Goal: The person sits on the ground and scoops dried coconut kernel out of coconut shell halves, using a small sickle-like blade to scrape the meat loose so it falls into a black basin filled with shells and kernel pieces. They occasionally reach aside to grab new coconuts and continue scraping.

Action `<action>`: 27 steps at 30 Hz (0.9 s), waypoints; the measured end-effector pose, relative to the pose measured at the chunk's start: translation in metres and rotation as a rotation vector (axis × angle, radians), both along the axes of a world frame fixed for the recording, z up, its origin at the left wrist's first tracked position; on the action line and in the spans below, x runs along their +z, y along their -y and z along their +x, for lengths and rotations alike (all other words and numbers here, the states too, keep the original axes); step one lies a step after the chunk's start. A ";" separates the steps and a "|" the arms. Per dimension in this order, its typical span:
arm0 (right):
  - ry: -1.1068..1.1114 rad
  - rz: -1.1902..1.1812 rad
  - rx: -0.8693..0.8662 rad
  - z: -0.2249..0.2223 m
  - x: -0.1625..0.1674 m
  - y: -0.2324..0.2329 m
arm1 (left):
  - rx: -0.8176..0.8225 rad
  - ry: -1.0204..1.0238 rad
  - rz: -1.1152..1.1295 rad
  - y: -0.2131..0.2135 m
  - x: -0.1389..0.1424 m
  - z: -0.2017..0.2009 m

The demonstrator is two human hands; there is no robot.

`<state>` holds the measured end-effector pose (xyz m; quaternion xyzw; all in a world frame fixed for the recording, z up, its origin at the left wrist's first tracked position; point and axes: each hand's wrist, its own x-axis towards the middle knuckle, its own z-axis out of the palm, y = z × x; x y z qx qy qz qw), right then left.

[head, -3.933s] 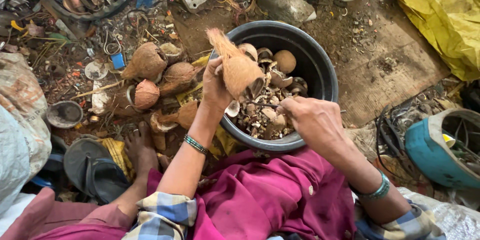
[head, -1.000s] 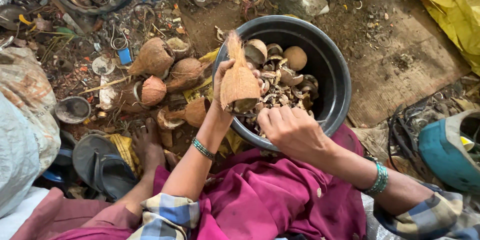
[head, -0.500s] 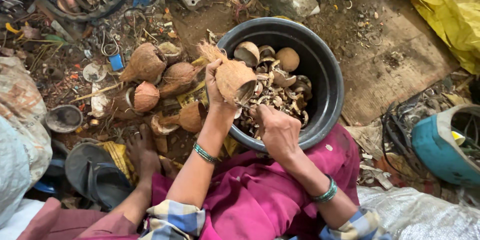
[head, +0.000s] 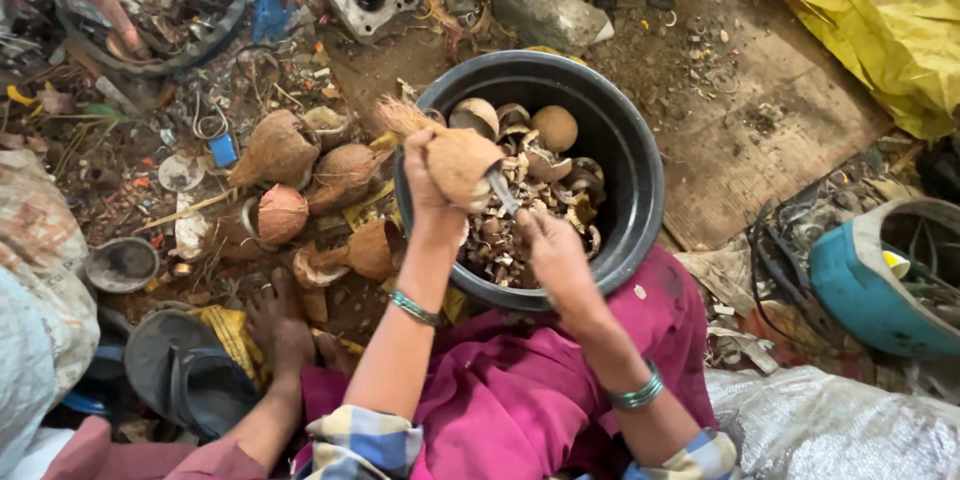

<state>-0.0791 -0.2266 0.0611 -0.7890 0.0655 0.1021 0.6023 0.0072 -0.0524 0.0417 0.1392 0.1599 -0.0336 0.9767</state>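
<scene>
**Head view: blade working into a coconut over the basin**

Head camera looks down on the left hand point(head: 425, 180), fingers clenched around a husked coconut point(head: 462, 162) held above the black basin point(head: 640, 180) at frame centre. I see the right hand point(head: 555, 255) just below it, fingers closed on a small metal blade point(head: 503, 192) whose tip touches the nut's lower edge. I judge the step in hand to be prying at the coconut; the next stroke calls for a firm left grip and the blade kept clear of the left thumb.

The basin holds shell fragments and a few round pieces. More coconuts point(head: 280, 150) lie left of it on the dirt floor, which is littered with scrap metal. A sandal point(head: 185, 375) sits lower left, a yellow sheet point(head: 880, 30) upper right, a blue tub point(head: 870, 285) at the right edge.
</scene>
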 end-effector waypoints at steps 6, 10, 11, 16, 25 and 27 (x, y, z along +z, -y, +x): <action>0.283 -0.636 0.153 -0.016 0.046 0.012 | -0.118 0.095 -0.235 -0.017 0.012 -0.010; 0.476 -0.779 0.157 -0.035 0.086 0.007 | -0.106 0.221 -0.373 -0.021 0.001 -0.010; 0.551 -0.780 0.200 -0.038 0.094 0.006 | -0.111 0.223 -0.389 -0.021 -0.003 -0.009; 0.648 -0.938 0.316 -0.044 0.109 -0.008 | -0.083 0.309 -0.376 -0.019 -0.020 -0.003; 0.758 -1.017 0.409 -0.044 0.110 -0.024 | -0.141 0.305 -0.582 -0.026 -0.017 -0.007; 0.826 -0.959 0.404 -0.046 0.110 -0.024 | -0.090 0.329 -0.515 -0.025 -0.015 -0.007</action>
